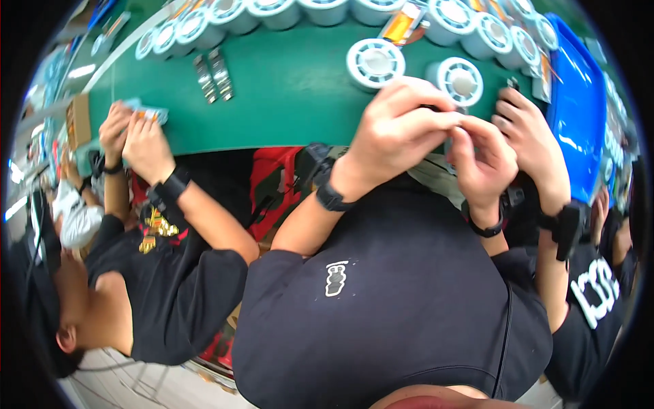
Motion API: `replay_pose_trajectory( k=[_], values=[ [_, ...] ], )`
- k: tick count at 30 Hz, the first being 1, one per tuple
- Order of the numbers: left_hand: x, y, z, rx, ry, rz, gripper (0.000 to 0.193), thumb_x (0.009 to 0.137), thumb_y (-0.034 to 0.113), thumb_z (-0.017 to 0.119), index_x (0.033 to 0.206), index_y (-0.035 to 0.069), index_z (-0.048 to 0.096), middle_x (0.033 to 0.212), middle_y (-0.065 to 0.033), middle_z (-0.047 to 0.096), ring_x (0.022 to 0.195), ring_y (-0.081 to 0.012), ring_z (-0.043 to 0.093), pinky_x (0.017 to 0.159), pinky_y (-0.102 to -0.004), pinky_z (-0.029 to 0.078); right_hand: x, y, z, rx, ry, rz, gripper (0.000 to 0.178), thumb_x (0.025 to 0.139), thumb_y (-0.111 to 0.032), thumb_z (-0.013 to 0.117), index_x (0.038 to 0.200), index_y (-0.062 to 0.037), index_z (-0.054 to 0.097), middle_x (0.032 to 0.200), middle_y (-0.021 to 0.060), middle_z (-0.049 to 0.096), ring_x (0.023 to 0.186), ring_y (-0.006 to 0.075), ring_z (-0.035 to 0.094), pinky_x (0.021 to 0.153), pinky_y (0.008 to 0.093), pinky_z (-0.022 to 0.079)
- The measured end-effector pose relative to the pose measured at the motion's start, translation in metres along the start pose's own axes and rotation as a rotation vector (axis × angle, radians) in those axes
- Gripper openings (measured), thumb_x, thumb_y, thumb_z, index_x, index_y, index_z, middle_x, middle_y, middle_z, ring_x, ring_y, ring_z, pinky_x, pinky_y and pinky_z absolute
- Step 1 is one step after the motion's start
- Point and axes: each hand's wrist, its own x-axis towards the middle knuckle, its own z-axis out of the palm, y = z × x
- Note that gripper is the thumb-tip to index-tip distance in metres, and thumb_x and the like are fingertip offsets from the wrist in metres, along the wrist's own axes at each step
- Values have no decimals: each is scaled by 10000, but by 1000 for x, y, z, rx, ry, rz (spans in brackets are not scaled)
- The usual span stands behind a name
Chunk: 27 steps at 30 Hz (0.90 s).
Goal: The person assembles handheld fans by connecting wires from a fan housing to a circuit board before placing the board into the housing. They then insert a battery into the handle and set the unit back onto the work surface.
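My left hand (402, 129) and my right hand (485, 160) meet over the table's near edge, in front of my chest. Both are closed in a pinch, fingertips almost touching. A small dark piece shows between them, too little of it to name. Just beyond my fingers stands a pale blue round housing (460, 83) with a slotted rim, partly covered by them. A second such housing (375, 63) sits to its left, beyond my left hand.
Rows of similar housings (272, 8) line the green table's (286, 82) far side. Two metal strips (213, 75) lie at left. An orange-labelled packet (403, 24) leans among housings. A blue bin (579, 102) stands right. Co-workers' hands work at left (144, 140) and right (528, 133).
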Motion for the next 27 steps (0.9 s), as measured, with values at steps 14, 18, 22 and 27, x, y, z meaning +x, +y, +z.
replay_pose_trajectory(
  k=[14, 18, 22, 27],
  values=[
    [-9, -4, 8, -11, 44, -28, 320, 663, -58, 841, 943, 70, 752, 967, -60, 717, 879, -235, 680, 751, -333, 526, 4, 1, -3, -96, -71, -32, 150, 891, 24, 730, 1035, 51, 702, 759, 58, 712, 574, 67, 635, 521, 200, 480],
    [-13, -5, 7, -25, 53, -13, 319, 662, -55, 842, 940, 74, 751, 957, -55, 717, 870, -233, 678, 746, -336, 527, 3, -4, -2, -104, -91, -9, 157, 924, 29, 695, 1077, 66, 690, 793, 61, 714, 603, 66, 643, 525, 193, 488],
    [-13, 1, 6, 45, 82, -11, 292, 673, -36, 839, 922, 87, 747, 949, -45, 712, 861, -235, 670, 747, -342, 527, 2, -7, -2, -98, -93, 29, 146, 913, 13, 721, 1057, 36, 713, 775, 35, 713, 608, 47, 627, 545, 191, 479],
    [-17, 7, 17, -9, 159, -43, 203, 704, 26, 827, 859, 93, 714, 924, -23, 682, 858, -246, 634, 737, -351, 529, -17, 13, -12, -88, -67, 162, 159, 997, -17, 638, 1140, 37, 685, 754, 15, 657, 577, 33, 549, 508, 169, 406]
  ],
)
